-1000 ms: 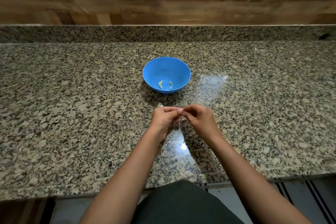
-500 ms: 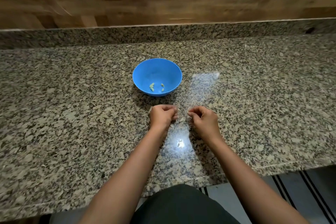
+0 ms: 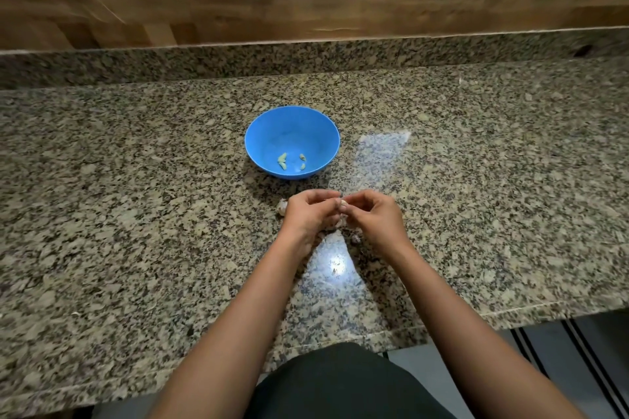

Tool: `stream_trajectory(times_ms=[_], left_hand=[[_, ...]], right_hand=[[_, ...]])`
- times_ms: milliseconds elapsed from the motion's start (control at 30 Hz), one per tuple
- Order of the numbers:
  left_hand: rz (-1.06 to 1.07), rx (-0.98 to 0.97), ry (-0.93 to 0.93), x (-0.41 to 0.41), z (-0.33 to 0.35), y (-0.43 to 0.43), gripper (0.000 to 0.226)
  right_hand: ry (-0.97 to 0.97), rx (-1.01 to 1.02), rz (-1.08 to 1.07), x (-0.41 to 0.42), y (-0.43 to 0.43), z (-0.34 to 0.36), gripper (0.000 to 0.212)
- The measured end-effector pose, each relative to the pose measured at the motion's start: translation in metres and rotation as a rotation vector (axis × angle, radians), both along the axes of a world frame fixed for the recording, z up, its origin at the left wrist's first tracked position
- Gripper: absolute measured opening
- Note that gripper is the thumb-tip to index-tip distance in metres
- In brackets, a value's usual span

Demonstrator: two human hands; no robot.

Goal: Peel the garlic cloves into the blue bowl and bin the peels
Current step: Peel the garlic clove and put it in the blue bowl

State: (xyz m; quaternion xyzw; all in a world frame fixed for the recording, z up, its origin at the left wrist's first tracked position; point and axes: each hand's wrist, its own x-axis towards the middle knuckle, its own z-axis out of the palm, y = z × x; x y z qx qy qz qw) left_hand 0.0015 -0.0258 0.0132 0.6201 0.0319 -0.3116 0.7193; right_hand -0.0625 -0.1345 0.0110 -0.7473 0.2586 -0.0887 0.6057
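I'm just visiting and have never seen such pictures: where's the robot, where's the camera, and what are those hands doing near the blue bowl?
There is no robot here: a person works with bare hands, and the one camera sits on their head, looking down along both arms. The left hand and right hand meet over a speckled stone counter and pinch a small garlic clove between them. Beyond them stands the blue bowl with a few peeled cloves inside. Another garlic piece lies on the counter beside the left hand. No bin is in view.
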Motion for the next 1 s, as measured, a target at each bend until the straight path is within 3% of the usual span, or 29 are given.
stream_trajectory(times_ms=[500, 733, 900, 1000], left_hand=[[-0.129, 0.385, -0.532, 0.000, 0.002, 0.009, 0.013], [-0.088, 0.338, -0.468, 0.001, -0.002, 0.012, 0.017], [-0.108, 0.428, -0.542, 0.006, -0.008, 0.011, 0.007], [-0.147, 0.590, -0.702, 0.009, -0.011, 0.006, 0.020]], right_hand=[[0.036, 0.124, 0.040, 0.008, 0.000, 0.005, 0.005], [0.061, 0.255, -0.027, 0.004, -0.001, 0.001, 0.010], [0.122, 0.106, 0.017, 0.003, 0.000, -0.003, 0.013], [0.127, -0.026, -0.009, 0.004, 0.001, -0.007, 0.008]])
